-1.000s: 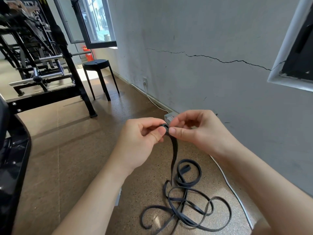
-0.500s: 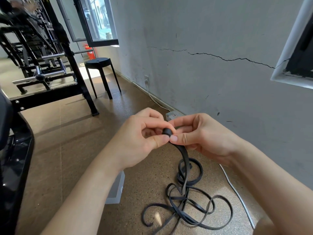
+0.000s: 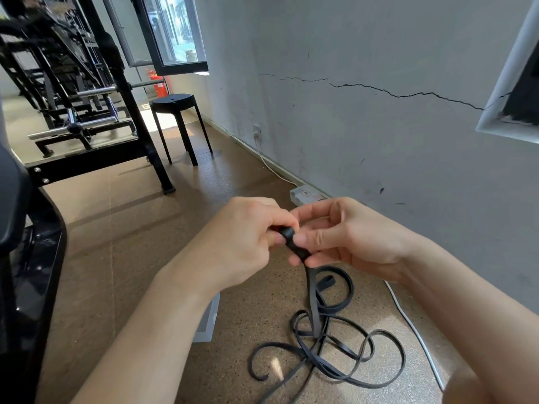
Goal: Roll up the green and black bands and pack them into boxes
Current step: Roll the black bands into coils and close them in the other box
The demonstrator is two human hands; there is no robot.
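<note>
The black band [image 3: 312, 301] has its top end wound into a small tight roll, which I hold up in front of me between both hands. My left hand [image 3: 242, 243] pinches the roll with curled fingers; my right hand [image 3: 344, 237] grips it from the other side, thumb pressed on the outer turn. Below my hands the band hangs straight down and ends in loose tangled loops on the brown floor [image 3: 116, 258]. A white cable [image 3: 414, 330] runs along the floor just beside the loops, by the cracked grey wall [image 3: 379, 141]. Farther back stands a black stool [image 3: 175, 103].
</note>
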